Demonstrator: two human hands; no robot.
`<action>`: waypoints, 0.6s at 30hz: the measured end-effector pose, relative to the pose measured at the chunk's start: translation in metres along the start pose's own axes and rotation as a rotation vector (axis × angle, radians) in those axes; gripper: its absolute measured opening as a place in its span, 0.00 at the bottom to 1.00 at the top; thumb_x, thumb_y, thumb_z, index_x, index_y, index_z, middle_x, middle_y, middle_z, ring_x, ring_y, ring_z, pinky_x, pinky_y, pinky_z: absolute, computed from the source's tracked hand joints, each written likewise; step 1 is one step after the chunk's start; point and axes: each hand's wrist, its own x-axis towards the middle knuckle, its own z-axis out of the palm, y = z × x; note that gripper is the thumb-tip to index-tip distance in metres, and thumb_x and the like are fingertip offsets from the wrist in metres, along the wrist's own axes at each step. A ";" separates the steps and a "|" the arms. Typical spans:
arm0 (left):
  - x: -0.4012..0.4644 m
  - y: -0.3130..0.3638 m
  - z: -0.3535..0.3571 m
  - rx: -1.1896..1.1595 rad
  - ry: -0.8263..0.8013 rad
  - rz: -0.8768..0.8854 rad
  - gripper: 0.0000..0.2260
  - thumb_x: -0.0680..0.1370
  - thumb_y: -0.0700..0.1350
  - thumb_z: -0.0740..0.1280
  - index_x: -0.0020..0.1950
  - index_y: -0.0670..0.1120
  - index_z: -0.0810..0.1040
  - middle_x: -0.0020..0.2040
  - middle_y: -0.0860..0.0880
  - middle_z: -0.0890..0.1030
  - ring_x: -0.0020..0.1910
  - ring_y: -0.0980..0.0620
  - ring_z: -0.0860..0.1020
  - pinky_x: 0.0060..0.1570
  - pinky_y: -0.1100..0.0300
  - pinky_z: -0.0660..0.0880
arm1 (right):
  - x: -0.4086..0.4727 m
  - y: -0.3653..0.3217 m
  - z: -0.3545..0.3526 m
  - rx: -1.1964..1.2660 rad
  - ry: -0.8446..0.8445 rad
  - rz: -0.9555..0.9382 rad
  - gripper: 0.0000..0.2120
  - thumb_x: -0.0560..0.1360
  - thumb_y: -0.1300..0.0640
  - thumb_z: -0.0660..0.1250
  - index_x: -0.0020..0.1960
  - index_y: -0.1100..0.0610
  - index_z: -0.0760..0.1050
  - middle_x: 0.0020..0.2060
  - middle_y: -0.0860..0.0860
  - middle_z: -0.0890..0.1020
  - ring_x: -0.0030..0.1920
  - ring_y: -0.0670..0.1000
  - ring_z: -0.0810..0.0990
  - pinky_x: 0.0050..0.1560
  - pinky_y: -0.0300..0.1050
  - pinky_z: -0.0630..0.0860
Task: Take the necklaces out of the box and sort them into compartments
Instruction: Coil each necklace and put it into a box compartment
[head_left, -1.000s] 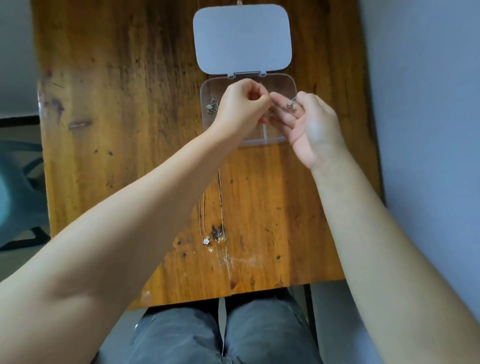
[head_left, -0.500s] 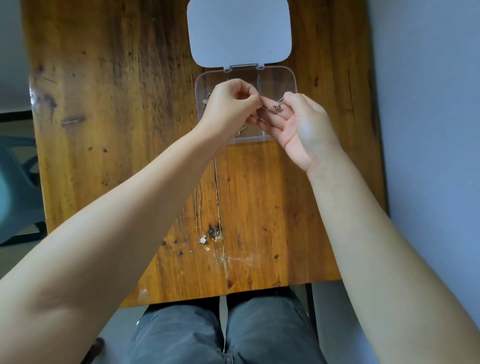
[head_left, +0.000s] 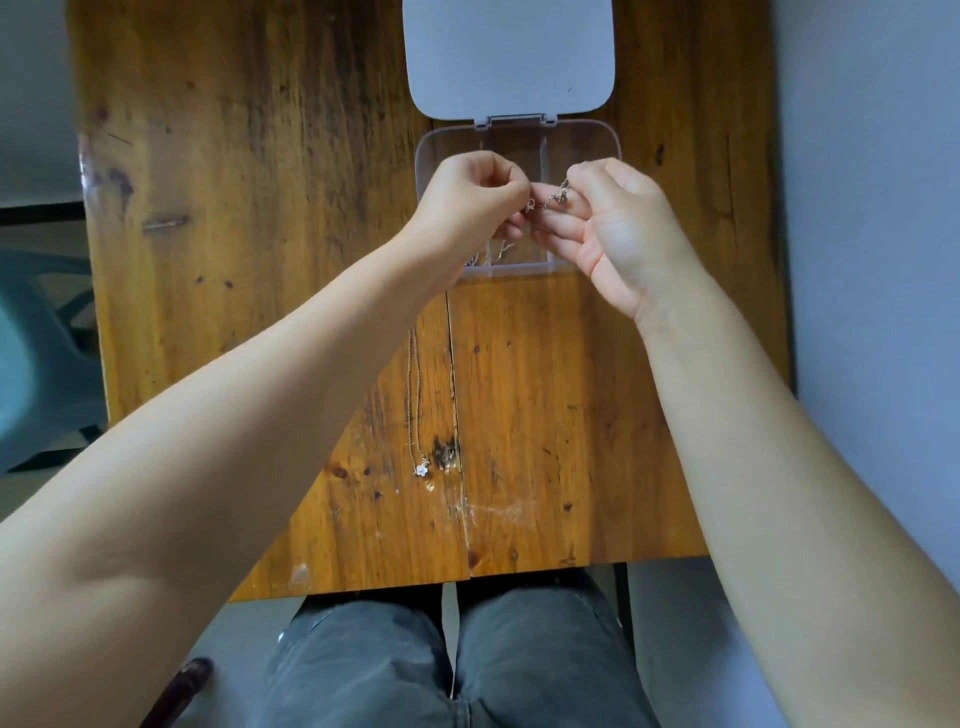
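hands working a necklace over the open box

both hands met at upper centre of the frame above the clear box (head_left: 582, 143), its grey lid (head_left: 509, 57) folded back toward the top edge. the left hand (head_left: 470, 208) and right hand (head_left: 618, 228) pinched a thin silver necklace (head_left: 548, 200) between them. a second necklace (head_left: 417, 415) with a small flower pendant lay on the wooden table (head_left: 234, 208) at centre.
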 end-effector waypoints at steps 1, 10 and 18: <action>0.001 -0.003 0.001 0.032 0.000 -0.011 0.07 0.76 0.36 0.62 0.39 0.43 0.77 0.32 0.49 0.78 0.28 0.56 0.76 0.36 0.62 0.78 | 0.003 0.003 0.000 -0.035 0.014 0.014 0.05 0.79 0.62 0.58 0.47 0.57 0.71 0.49 0.58 0.83 0.48 0.52 0.85 0.54 0.50 0.81; 0.000 -0.013 -0.006 0.313 0.016 0.042 0.05 0.77 0.38 0.63 0.47 0.43 0.79 0.36 0.46 0.82 0.31 0.55 0.79 0.37 0.61 0.80 | 0.010 0.027 -0.007 -0.749 0.232 -0.150 0.06 0.78 0.59 0.63 0.53 0.56 0.77 0.50 0.52 0.82 0.51 0.49 0.81 0.53 0.46 0.81; -0.050 -0.065 -0.065 0.569 0.145 0.135 0.07 0.75 0.38 0.60 0.44 0.45 0.77 0.39 0.48 0.81 0.39 0.50 0.78 0.40 0.57 0.75 | -0.070 0.092 0.024 -0.844 -0.029 -0.041 0.05 0.77 0.61 0.62 0.46 0.53 0.74 0.39 0.50 0.81 0.40 0.52 0.81 0.37 0.44 0.76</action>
